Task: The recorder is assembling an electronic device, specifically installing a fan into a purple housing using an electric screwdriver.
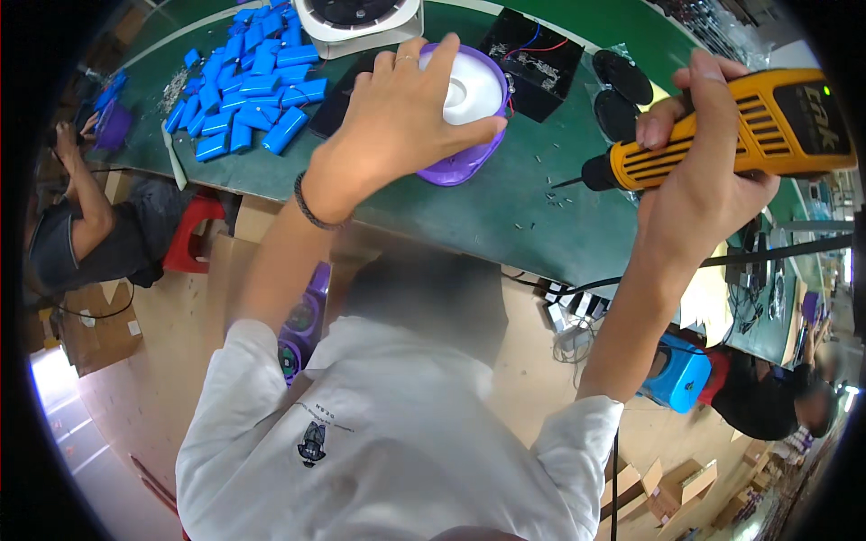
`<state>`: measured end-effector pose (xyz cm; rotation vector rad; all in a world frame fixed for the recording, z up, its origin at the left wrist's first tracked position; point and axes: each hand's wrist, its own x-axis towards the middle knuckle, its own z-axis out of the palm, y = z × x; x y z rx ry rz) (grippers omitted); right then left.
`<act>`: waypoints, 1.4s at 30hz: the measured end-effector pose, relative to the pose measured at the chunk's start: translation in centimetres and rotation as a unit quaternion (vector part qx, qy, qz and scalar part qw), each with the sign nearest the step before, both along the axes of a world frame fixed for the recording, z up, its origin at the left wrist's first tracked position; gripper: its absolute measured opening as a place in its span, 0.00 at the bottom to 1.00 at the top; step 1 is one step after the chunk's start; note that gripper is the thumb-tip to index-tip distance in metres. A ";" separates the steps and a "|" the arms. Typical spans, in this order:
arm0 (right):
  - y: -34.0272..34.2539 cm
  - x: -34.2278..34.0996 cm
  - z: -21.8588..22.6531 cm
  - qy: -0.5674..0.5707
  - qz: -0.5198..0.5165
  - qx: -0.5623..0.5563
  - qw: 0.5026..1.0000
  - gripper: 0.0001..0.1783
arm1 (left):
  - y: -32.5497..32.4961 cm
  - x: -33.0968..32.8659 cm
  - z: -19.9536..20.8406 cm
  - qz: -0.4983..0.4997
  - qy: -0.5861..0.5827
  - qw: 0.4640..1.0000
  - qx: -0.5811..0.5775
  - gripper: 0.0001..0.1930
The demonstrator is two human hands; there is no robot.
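Observation:
My left hand [388, 122] grips a round purple plastic housing [457, 169] at the table's near edge, thumb on its right side and fingers over the top. Inside the housing sits a white round part [478, 81] with a ring in its middle. My right hand [690, 194] is wrapped around a yellow and black electric screwdriver [753, 126], to the right of the housing. Its thin bit points left, apart from the housing. Several small screws [532, 225] lie scattered on the green table [469, 221] below the bit.
Blue wrapped battery packs [257, 86] are heaped at the left. Behind stand a white round-topped unit [365, 36], a black panel with wires [537, 68] and black discs [622, 77]. A black cable [586, 287] crosses under my right forearm. Other people sit at both sides.

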<state>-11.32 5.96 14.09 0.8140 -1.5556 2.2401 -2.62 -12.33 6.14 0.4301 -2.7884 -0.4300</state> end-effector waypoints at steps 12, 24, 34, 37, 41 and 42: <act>-4.0 2.1 1.5 -0.059 -0.050 0.073 0.994 0.09 | -0.2 1.7 -0.4 -0.162 0.048 0.983 -0.070 0.56; -6.1 2.6 1.6 -0.067 -0.065 0.082 0.992 0.08 | 2.0 0.7 -2.3 -0.026 0.101 0.991 -0.080 0.54; -6.7 3.2 1.3 -0.073 -0.092 0.112 0.987 0.11 | 1.6 1.1 -2.0 -0.064 0.100 0.992 -0.050 0.53; -7.1 3.0 1.1 -0.068 -0.089 0.121 0.986 0.11 | 1.6 1.1 -2.0 -0.067 0.100 0.992 -0.047 0.52; -7.3 3.0 1.1 -0.060 -0.085 0.131 0.986 0.11 | 1.5 1.0 -1.8 -0.085 0.097 0.990 -0.054 0.51; -7.3 3.0 1.0 -0.058 -0.084 0.134 0.986 0.11 | 1.5 1.1 -1.8 -0.084 0.095 0.990 -0.057 0.51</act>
